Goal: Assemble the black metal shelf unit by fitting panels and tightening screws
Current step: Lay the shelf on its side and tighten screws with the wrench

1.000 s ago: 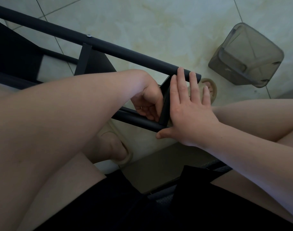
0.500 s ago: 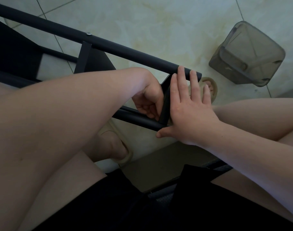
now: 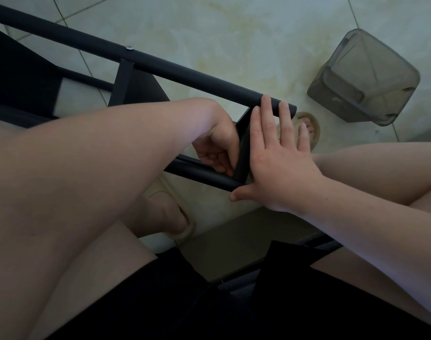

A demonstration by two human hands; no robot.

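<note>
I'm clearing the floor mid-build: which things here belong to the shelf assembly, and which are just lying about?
Job: upper tube, lower tube, end panel, screw, left hand, right hand.
Lying about: grey plastic container; worn sandal.

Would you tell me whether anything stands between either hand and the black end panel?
Nothing visible does. The right hand lies flat against the outer side of the end panel, its fingers over the upper tube; the left hand curls close against the panel's inner side. Whether the left fingers hold anything is hidden.
</note>
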